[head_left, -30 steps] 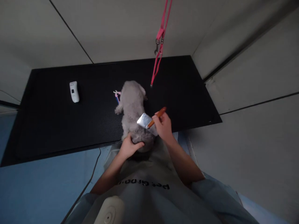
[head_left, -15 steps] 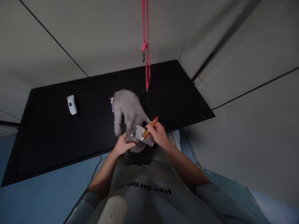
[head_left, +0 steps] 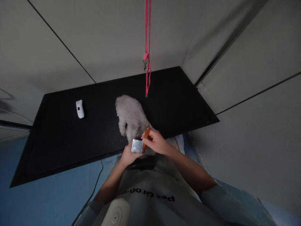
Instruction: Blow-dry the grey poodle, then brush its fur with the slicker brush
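A small grey curly-haired dog point(head_left: 131, 114) stands near the front edge of the black grooming table point(head_left: 101, 125), its rear end close to my apron. My right hand point(head_left: 155, 142) is closed round the orange-brown handle of a slicker brush point(head_left: 137, 146). The flat metal back of the brush head faces up, over the dog's hindquarters and my left hand. Low at the dog's rear, my left hand point(head_left: 129, 156) grips the dog; the brush head hides part of its fingers, and I cannot tell exactly which part of the leg or body they hold.
White hair clippers point(head_left: 80, 109) lie on the table's left side. A pink grooming loop point(head_left: 147, 80) with a metal clip hangs behind the dog. Grey walls point(head_left: 113, 37) border the table at the back and right. A dark cable point(head_left: 95, 183) runs below the front edge.
The brush has turned, its handle now more upright and its head moved lower left over my left hand. The dog's collar charm is now mostly out of sight. The whole view has shifted slightly.
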The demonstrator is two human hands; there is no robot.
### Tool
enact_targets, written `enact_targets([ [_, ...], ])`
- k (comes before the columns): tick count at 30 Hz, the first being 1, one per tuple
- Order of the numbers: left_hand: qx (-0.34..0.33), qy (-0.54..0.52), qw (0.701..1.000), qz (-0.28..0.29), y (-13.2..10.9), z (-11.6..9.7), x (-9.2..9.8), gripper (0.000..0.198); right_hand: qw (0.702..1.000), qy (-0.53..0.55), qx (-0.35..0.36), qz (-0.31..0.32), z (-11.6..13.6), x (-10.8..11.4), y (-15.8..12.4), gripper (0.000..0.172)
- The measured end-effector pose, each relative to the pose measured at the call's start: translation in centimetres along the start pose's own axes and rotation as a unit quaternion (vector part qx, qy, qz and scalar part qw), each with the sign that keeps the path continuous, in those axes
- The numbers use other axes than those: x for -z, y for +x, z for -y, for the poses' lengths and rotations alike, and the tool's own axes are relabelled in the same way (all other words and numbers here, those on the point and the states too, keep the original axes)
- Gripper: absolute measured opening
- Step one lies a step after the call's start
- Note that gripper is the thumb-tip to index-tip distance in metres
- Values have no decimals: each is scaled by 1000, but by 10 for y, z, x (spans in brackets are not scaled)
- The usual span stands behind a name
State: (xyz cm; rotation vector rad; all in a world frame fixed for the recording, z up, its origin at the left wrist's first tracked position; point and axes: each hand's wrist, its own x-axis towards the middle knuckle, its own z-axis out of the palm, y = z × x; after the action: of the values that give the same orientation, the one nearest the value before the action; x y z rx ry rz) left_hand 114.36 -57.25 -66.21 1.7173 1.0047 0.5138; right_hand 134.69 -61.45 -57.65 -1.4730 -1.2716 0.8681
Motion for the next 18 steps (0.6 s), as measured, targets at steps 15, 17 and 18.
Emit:
enact_targets([
  [15,-4,90,993,-75,-23,-18,-28,61,986,-153,44,-39,44,6,37,12],
  [17,-49,99,991,-73,-25,-25,-27,52,978,-201,42,-32,59,9,40,14],
  [18,-73,104,989,-72,-26,-28,-25,50,972,-226,37,-58,67,9,41,15],
])
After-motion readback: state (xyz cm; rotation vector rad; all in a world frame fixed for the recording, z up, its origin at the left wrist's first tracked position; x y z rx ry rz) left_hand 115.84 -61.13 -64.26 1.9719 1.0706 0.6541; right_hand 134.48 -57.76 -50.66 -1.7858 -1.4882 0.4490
